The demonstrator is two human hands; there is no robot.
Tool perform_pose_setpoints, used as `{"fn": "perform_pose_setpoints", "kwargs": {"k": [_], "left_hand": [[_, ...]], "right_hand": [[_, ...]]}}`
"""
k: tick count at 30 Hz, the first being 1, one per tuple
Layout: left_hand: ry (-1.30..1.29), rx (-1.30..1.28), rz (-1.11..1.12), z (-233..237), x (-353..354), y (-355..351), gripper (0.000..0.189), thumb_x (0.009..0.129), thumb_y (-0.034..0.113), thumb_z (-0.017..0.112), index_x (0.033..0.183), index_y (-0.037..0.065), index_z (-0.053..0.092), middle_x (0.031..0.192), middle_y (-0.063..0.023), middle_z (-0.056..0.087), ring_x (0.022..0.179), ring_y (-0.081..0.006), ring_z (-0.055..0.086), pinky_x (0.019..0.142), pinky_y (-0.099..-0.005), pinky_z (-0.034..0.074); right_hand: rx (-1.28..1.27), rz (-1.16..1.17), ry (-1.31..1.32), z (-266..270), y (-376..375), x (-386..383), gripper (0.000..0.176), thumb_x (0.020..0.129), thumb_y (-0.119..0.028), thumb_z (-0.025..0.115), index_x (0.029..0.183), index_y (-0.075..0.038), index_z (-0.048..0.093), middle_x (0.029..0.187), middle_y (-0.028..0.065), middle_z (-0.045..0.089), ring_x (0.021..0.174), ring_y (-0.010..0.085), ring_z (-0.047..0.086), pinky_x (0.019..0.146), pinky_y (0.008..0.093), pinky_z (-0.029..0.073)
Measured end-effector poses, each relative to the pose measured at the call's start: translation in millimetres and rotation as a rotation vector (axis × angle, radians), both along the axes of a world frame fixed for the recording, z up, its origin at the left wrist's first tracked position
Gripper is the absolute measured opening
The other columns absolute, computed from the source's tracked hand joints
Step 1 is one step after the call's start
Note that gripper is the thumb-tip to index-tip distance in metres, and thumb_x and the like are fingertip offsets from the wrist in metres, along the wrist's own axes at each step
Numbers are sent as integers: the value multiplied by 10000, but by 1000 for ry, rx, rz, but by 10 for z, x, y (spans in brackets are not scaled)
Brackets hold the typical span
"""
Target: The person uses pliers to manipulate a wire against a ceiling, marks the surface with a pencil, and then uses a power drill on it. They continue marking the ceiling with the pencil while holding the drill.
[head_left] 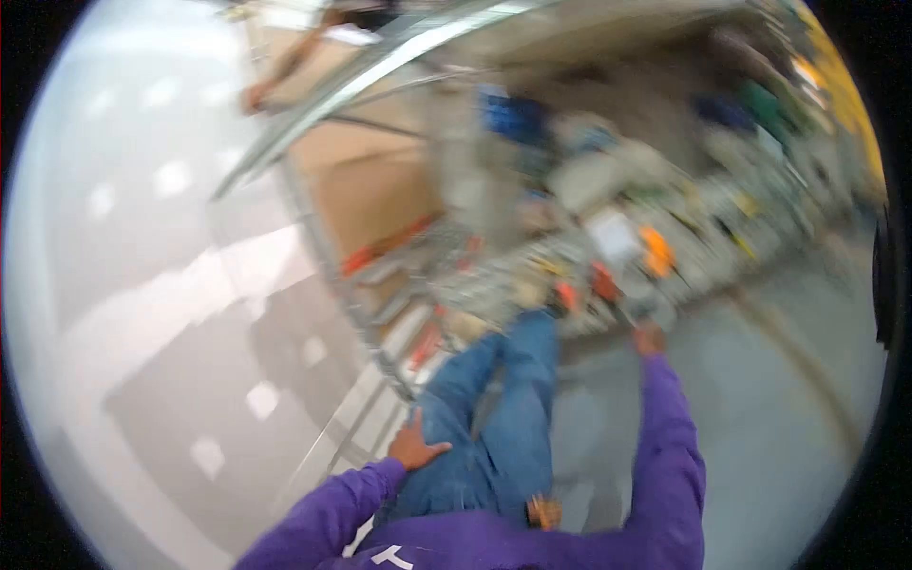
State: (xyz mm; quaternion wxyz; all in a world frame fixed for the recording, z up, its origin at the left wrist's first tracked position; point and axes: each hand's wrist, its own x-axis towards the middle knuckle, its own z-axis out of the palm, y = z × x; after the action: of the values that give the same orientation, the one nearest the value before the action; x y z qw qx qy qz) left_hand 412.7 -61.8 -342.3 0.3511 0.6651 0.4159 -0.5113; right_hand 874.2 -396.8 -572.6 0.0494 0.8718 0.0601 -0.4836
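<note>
Motion blurs the whole view. My left hand point(416, 444) lies on the thigh of my blue jeans point(456, 475), thumb apart from the other fingers, with nothing in it. Stretched forward on the right, my right hand point(650, 338) is at a round greyish thing point(649, 306) near the edge of a cluttered surface; its fingers are too smeared to make out. Just beyond it are a white item point(615, 236), an orange item point(656, 251) and a red item point(604, 282).
A metal frame point(323, 237) with rungs stands left of my legs, beside a cardboard box point(366, 190). Behind it is a pale wall with white patches point(173, 179). Another person's arm point(285, 65) shows at the upper left. A blue item point(513, 116) lies farther off.
</note>
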Motion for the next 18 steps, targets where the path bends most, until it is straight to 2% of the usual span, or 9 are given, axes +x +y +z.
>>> {"fn": "perform_pose_setpoints", "kwargs": {"k": [4,8,13,15,18], "left_hand": [[167,98,47,-30,405,191,1185,755,675,687,1578,108,49,1424,-351,397,1303,-485,440,1062,-507,404],[134,208,87,-126,314,202,1164,743,646,710,1583,174,57,1367,-341,439,1248,-482,482,1047,-508,416],[150,171,201,-96,496,462,1150,751,596,720,1583,172,49,1365,-331,426,1227,-480,492,1043,-512,410],[116,191,216,-103,438,370,1150,749,593,721,1584,176,48,1370,-331,419,1223,-481,494,1042,-517,408],[116,135,241,-47,297,366,1163,747,603,724,1587,176,41,1394,-338,397,1247,-487,476,1048,-525,399]], "right_hand": [[22,264,-117,-1531,193,906,393,979,-361,502,1152,-51,670,1185,168,644,1115,333,589,946,429,467],[57,373,-175,-2469,707,1542,391,980,-359,508,1166,-48,657,1176,168,643,1093,328,596,930,422,473],[114,469,-197,-2761,1375,1785,391,982,-355,516,1183,-44,641,1164,167,643,1066,320,604,910,414,481],[143,481,-216,-2602,1584,1910,391,983,-354,519,1190,-43,635,1160,167,642,1056,317,607,902,410,484],[235,453,-233,-2062,1898,1836,393,984,-352,524,1201,-40,625,1153,167,642,1039,313,612,890,405,489]]}}
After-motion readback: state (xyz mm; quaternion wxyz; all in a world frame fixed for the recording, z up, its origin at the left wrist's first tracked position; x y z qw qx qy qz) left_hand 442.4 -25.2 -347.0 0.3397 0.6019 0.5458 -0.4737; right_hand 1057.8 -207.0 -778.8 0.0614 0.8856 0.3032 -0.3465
